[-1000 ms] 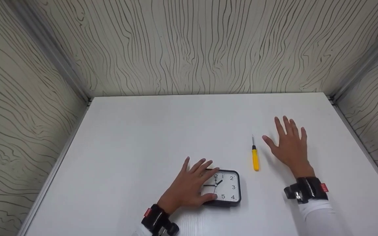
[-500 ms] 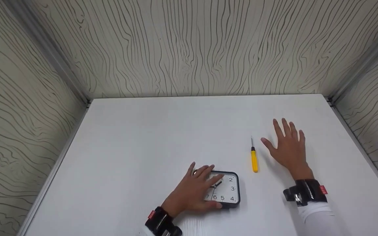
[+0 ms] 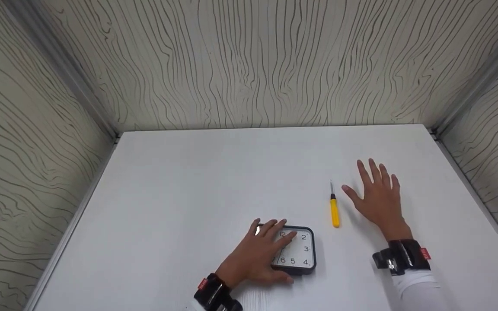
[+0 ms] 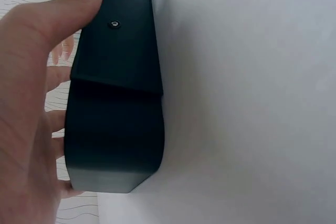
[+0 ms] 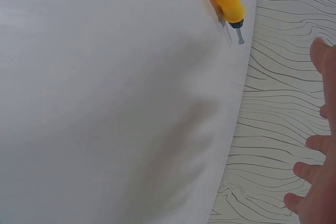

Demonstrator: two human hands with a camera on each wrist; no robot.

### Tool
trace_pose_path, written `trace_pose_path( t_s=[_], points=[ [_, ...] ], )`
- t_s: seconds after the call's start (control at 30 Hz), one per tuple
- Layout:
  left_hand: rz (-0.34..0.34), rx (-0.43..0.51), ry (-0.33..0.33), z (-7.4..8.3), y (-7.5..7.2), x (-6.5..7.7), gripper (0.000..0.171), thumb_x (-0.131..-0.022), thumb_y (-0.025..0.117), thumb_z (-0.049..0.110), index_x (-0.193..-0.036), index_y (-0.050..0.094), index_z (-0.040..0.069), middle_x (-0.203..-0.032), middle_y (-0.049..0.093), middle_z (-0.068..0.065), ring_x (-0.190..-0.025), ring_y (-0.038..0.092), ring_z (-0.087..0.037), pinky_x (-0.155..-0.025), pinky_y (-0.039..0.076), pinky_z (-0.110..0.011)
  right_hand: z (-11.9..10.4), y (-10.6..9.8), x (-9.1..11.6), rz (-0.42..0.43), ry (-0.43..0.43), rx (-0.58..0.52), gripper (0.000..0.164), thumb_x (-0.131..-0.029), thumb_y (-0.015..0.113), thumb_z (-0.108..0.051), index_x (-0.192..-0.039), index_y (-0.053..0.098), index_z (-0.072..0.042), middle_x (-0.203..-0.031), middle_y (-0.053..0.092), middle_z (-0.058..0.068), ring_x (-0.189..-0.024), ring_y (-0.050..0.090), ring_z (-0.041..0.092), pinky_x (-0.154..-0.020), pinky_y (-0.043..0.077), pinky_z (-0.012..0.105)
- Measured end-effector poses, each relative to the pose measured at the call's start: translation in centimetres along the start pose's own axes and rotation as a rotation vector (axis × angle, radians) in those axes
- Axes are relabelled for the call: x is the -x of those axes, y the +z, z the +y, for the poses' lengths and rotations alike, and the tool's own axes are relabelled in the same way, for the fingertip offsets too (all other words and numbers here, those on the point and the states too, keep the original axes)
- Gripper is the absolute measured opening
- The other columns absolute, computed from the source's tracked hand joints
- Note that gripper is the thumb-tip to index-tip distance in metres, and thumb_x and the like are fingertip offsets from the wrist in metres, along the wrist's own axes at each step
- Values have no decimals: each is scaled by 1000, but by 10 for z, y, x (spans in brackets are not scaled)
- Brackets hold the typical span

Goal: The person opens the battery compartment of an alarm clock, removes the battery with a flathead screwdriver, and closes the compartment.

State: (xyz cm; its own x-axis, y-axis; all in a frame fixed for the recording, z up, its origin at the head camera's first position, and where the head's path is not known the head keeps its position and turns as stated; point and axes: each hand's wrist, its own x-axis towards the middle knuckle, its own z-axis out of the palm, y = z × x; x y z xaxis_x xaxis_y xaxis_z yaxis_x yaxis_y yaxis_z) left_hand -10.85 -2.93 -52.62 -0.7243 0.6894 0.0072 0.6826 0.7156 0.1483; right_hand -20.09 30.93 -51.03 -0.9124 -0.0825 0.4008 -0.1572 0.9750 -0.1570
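Note:
My left hand (image 3: 257,255) lies over the left part of a square black-rimmed clock (image 3: 296,250). Its fingers are spread across the white face and towards the top rim, hiding several numerals. The thumb lies along the lower edge. From the left wrist view, the clock's dark side (image 4: 118,129) shows a small screw (image 4: 114,24), and the thumb (image 4: 68,17) is at the front corner near it. My right hand (image 3: 381,203) hovers with spread fingers, apart from everything. To its left a yellow-handled screwdriver (image 3: 334,211) lies on the table, tip pointing away.
The white table (image 3: 180,194) carries the clock and screwdriver. Wood-grain panels (image 3: 249,65) rise at the back and both sides, with grey metal posts (image 3: 67,73) in the corners. A black camera band (image 3: 404,257) is worn on the right wrist.
My left thumb has moved off the clock's face to its lower edge. The left hand has shifted slightly right and nearer the body. The right hand has barely moved.

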Motion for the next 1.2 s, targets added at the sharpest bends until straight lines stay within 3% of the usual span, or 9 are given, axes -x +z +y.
trace_pose_path(
  t_s=[0.2,0.57,0.77,1.2],
  points=[
    [20,-52,-6,3,0,-4,96,-75,45,84,-152,28,29,-154,35,0,-140,37,-20,-113,32,-51,1,0,1,-8,-4,-3,80,-88,61,-51,-153,31,-13,-154,32,25,-138,30,49,-109,22,70],
    [22,-45,-36,6,-3,-9,97,-70,60,74,-150,30,28,-148,41,2,-135,41,-19,-108,37,-48,0,0,3,-18,-10,6,80,-88,61,-51,-151,33,-11,-153,33,26,-138,30,48,-109,22,69],
    [12,-27,-42,6,-2,-11,97,-68,62,72,-149,32,28,-146,42,2,-134,42,-19,-108,37,-49,-2,2,5,-38,-9,-28,80,-89,59,-53,-152,31,-12,-154,32,25,-139,29,48,-111,20,68],
    [68,-15,-46,4,0,-8,98,-67,64,73,-148,36,24,-142,46,1,-129,45,-18,-102,39,-46,-15,-3,8,-57,-5,-51,80,-90,59,-52,-153,30,-13,-155,31,24,-141,28,46,-112,20,66]
  ],
)
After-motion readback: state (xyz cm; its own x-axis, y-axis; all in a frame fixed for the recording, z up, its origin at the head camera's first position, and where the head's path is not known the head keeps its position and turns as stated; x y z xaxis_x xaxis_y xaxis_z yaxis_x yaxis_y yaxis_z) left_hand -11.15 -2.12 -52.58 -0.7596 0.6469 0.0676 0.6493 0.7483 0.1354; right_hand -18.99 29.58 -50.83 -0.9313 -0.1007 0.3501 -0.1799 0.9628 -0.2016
